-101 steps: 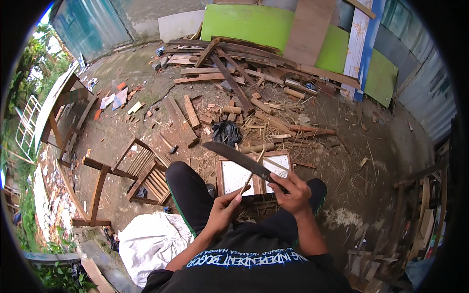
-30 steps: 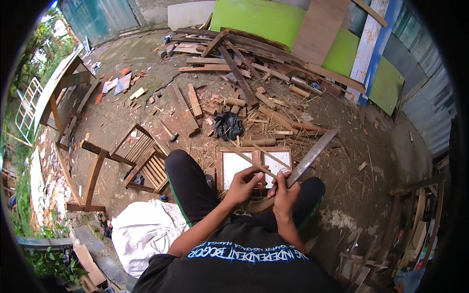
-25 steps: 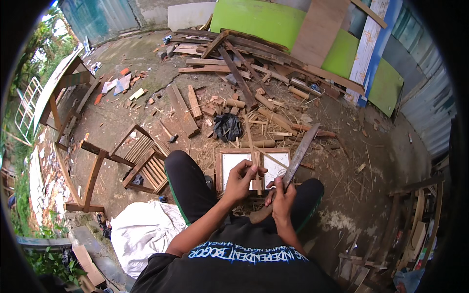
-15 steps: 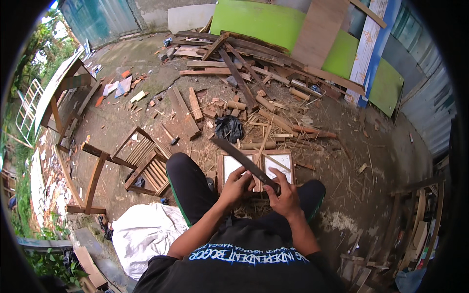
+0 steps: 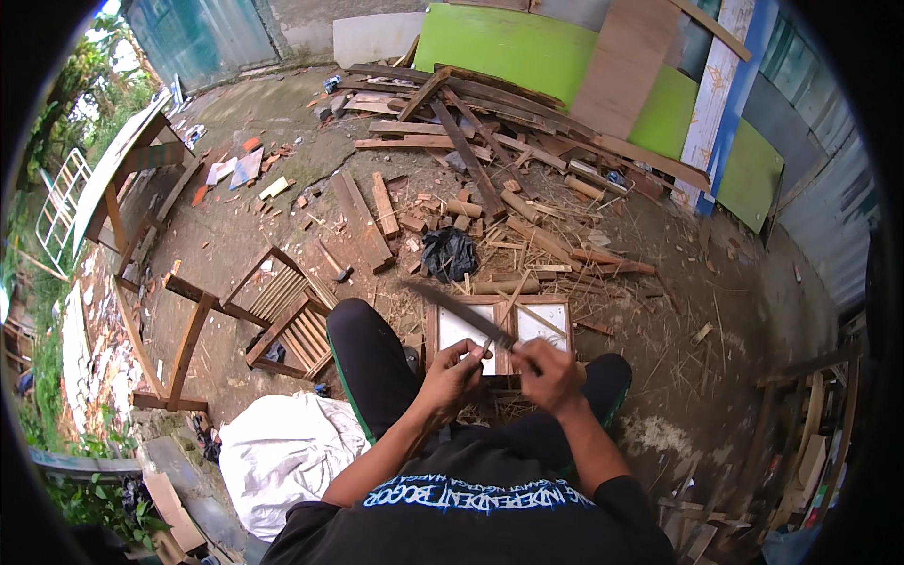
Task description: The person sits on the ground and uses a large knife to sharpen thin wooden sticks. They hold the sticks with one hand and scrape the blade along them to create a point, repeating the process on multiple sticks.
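Note:
My right hand (image 5: 548,375) is wrapped round the handle of a machete. Its long dark blade (image 5: 461,312) slants up and left, slightly smeared by motion. Just left of it, my left hand (image 5: 450,379) is closed in a pinch near the blade's lower edge. A thin sliver seems to stick out of those fingers, too small to name. Below both hands lies a wooden frame with white panels (image 5: 460,326), between my knees. Thin bamboo strips (image 5: 541,317) lie across its right part.
Beyond the frame are a black plastic bag (image 5: 448,252), bamboo pieces (image 5: 544,242) and a heap of planks (image 5: 466,155). To the left are a hammer (image 5: 335,264), a slatted wooden chair (image 5: 292,320) and a white sack (image 5: 282,457). Metal sheeting (image 5: 829,179) stands at right.
My right hand has closed round the machete handle and turned over. My left hand has dropped slightly, away from the blade. The whole view has shifted a little.

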The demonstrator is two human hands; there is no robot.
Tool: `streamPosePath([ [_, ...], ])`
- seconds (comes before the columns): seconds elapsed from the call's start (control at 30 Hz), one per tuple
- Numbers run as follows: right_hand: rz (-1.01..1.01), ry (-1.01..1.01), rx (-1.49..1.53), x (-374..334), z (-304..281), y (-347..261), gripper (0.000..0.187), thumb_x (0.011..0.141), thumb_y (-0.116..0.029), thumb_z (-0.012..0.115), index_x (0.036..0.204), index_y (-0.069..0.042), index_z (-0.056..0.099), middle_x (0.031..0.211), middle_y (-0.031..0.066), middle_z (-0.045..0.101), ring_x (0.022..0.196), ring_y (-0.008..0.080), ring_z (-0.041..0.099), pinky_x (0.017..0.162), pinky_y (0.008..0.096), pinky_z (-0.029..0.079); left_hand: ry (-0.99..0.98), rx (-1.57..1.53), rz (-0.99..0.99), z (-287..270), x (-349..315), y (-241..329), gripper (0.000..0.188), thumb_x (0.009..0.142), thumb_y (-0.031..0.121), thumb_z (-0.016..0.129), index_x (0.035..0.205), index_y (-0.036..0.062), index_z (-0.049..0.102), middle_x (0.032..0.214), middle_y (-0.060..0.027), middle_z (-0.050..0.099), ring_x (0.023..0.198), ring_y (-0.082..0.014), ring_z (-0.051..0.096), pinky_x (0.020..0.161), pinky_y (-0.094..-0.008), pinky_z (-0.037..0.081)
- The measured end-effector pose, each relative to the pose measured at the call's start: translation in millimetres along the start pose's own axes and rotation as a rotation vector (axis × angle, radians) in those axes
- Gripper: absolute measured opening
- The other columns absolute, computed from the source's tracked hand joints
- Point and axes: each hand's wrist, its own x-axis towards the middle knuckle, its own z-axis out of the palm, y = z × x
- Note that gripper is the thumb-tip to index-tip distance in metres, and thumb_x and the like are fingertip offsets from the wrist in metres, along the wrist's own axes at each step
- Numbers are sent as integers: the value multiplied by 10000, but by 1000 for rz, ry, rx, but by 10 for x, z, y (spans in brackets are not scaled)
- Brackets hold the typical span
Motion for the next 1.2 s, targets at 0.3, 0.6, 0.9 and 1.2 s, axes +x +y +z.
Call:
streamPosePath([
  [0.3,2,118,21,55,-87,173,166,861,-4,796,995,-5,699,884,160,737,756,333,744,648,384,579,-164,-3,-5,-139,-48,-57,221,1101,241,567,1080,22,590,578,51,385,460,-71,330,458,-244,290],
  [0.6,-74,18,66,41,12,83,213,843,-66,829,1023,-46,717,862,114,722,724,317,736,587,370,574,-134,-45,-32,-127,-60,-49,228,1099,248,570,1086,23,603,558,49,385,449,-70,352,439,-256,266],
  [0.9,45,138,36,-36,58,282,142,869,0,790,977,1,698,847,147,737,765,315,756,646,384,591,-137,-37,-59,-210,-168,-88,228,1096,261,576,1068,37,610,589,52,409,441,-70,326,430,-249,237],
  [1.2,109,203,65,3,-30,370,130,880,-39,786,992,-7,729,896,154,743,800,330,746,681,404,586,-142,-70,-125,-168,-268,-24,209,1097,251,579,1046,51,612,594,67,363,471,-54,289,454,-247,230],
])
